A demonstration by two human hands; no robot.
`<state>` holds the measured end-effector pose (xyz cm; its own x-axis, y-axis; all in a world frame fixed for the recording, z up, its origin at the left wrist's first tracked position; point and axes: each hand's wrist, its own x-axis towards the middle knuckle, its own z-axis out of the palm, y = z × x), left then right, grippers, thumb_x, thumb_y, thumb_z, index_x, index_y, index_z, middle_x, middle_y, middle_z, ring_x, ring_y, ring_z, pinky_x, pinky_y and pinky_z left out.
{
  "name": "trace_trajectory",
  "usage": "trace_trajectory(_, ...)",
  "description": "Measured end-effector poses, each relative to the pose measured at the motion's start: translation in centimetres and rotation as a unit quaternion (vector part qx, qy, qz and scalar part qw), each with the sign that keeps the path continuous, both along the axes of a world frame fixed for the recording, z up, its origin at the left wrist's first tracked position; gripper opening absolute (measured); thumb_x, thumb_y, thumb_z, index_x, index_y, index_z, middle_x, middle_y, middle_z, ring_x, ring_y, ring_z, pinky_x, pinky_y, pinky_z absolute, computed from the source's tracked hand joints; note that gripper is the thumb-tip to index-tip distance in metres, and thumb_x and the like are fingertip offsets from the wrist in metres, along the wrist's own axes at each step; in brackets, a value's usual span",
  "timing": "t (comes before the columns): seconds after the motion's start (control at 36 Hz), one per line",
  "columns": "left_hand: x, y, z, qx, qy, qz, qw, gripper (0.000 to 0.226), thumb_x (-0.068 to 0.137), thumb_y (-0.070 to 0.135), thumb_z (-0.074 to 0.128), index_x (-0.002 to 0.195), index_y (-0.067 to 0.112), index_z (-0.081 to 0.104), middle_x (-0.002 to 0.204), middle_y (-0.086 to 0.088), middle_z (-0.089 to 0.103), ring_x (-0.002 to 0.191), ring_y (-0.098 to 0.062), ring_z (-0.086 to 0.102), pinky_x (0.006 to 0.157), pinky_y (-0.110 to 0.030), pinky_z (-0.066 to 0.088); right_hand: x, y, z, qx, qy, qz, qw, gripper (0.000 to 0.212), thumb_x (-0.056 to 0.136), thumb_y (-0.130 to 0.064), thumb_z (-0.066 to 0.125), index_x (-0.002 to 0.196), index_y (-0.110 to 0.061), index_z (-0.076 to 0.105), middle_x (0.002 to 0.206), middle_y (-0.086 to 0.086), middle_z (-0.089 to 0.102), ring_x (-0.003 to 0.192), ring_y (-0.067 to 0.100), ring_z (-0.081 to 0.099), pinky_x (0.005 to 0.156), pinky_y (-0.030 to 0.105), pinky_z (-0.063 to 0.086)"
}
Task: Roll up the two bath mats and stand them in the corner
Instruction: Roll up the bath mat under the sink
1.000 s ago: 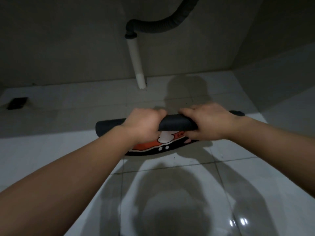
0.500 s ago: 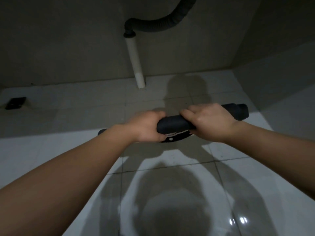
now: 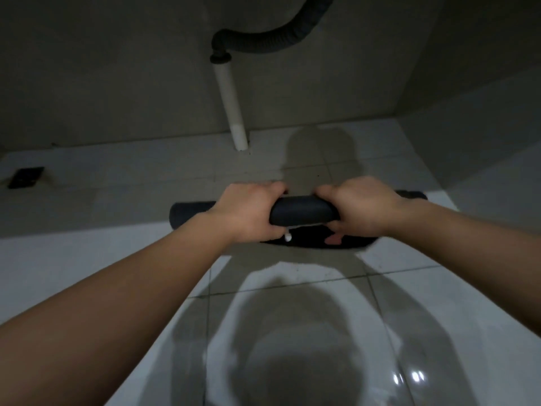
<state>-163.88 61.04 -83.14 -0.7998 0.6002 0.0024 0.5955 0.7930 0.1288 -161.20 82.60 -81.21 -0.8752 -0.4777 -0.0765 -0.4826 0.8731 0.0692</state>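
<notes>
A dark bath mat (image 3: 303,213) lies rolled into a long horizontal tube on the pale tiled floor, its black underside outward. A narrow strip of its loose edge, with small pink and white bits of print, shows below the roll. My left hand (image 3: 248,210) grips the roll left of centre, and my right hand (image 3: 363,208) grips it right of centre. Both hands curl over the top with thumbs underneath. The roll's ends stick out past each hand. Only one mat is in view.
A white drain pipe (image 3: 232,112) joined to a dark corrugated hose (image 3: 272,42) stands against the back wall. A dark floor drain (image 3: 26,177) sits at the far left. The room corner (image 3: 395,118) is at the back right. My shadow falls on the glossy tiles.
The mat's orange and white printed face has disappeared into the roll; only a thin strip of its edge shows now. Both hands kept their grip and shifted slightly on the roll.
</notes>
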Motion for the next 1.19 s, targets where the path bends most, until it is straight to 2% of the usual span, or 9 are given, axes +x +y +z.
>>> trace_trajectory(0.11,-0.1,0.3,-0.2,0.014,-0.144,0.024,0.989,0.059,0.068,0.053,0.074,0.117,0.027,0.052,0.107,0.001,0.065,0.095,-0.024,0.062,0.074,-0.031,0.05,0.3,0.3,-1.4,0.016,0.131,0.091,0.987,0.04,0.079,-0.038,0.066,0.112,-0.02,0.053,0.093,0.004,0.064,0.075,0.027,0.063,0.053,0.032,0.039)
trace_trajectory(0.22,-0.1,-0.1,-0.5,0.017,-0.088,0.026,0.996,0.041,0.074,0.045,0.069,0.108,0.029,0.053,0.1,0.001,0.066,0.09,-0.023,0.063,0.067,-0.029,0.044,0.6,0.0,-1.2,0.027,0.127,0.085,0.988,0.053,0.074,-0.035,0.07,0.12,-0.016,0.052,0.098,0.008,0.062,0.081,0.03,0.061,0.061,0.036,0.044)
trace_trajectory(0.36,0.0,-0.8,-1.1,-0.016,0.138,-0.053,0.989,0.035,0.08,0.038,0.062,0.111,0.026,0.053,0.105,0.003,0.064,0.09,-0.023,0.063,0.061,-0.032,0.042,0.0,-0.3,0.2,-0.039,-0.138,-0.04,0.989,0.055,0.074,-0.05,0.066,0.122,-0.031,0.046,0.103,-0.004,0.063,0.086,0.019,0.061,0.072,0.034,0.052)
trace_trajectory(0.53,0.0,-0.9,-1.5,0.027,0.171,-0.075,0.982,0.04,0.071,0.036,0.072,0.106,0.02,0.059,0.096,-0.002,0.067,0.08,-0.029,0.065,0.059,-0.038,0.052,-0.5,0.6,0.8,-0.184,-0.308,-0.129,0.925,0.042,0.065,-0.043,0.08,0.098,-0.031,0.059,0.088,-0.008,0.068,0.082,0.013,0.066,0.076,0.036,0.056)
trace_trajectory(0.67,-0.8,-0.6,-0.6,-0.004,0.002,-0.003,1.0,0.06,0.069,0.053,0.071,0.12,0.028,0.05,0.112,0.006,0.063,0.096,-0.02,0.063,0.074,-0.033,0.051,0.5,0.2,-0.3,-0.039,-0.065,-0.054,0.996,0.036,0.077,-0.046,0.064,0.108,-0.033,0.052,0.091,-0.007,0.065,0.08,0.018,0.062,0.064,0.031,0.047)
trace_trajectory(0.75,-1.2,-0.5,-0.6,0.009,-0.154,0.022,0.988,0.056,0.066,0.048,0.078,0.112,0.026,0.056,0.103,0.003,0.066,0.091,-0.02,0.063,0.075,-0.035,0.053,1.1,0.6,-1.1,-0.009,0.081,0.047,0.996,0.033,0.081,-0.038,0.06,0.111,-0.025,0.053,0.091,-0.002,0.064,0.074,0.02,0.062,0.057,0.031,0.044)
trace_trajectory(0.83,-0.9,-0.4,-1.3,0.013,-0.164,0.028,0.986,0.048,0.068,0.041,0.078,0.107,0.024,0.057,0.096,0.0,0.066,0.086,-0.022,0.062,0.071,-0.032,0.05,1.1,0.8,-1.6,0.009,0.157,0.096,0.983,0.036,0.077,-0.031,0.067,0.108,-0.019,0.057,0.085,0.003,0.064,0.068,0.024,0.061,0.054,0.028,0.034)
trace_trajectory(1.03,-1.1,-1.5,-1.3,-0.043,-0.03,-0.005,0.999,0.038,0.075,0.047,0.068,0.107,0.032,0.054,0.098,0.006,0.066,0.087,-0.018,0.062,0.066,-0.028,0.043,0.3,1.5,0.4,-0.074,-0.229,-0.08,0.967,0.048,0.069,-0.038,0.074,0.111,-0.035,0.052,0.093,-0.008,0.065,0.081,0.015,0.062,0.072,0.035,0.053)
trace_trajectory(1.19,-1.5,0.5,-1.3,0.005,-0.029,0.005,1.0,0.052,0.07,0.048,0.073,0.115,0.031,0.052,0.111,0.004,0.061,0.1,-0.021,0.059,0.077,-0.033,0.042,1.2,2.8,0.3,-0.142,-0.219,-0.17,0.95,0.038,0.067,-0.03,0.077,0.1,-0.029,0.059,0.088,-0.004,0.066,0.078,0.015,0.063,0.07,0.036,0.055)
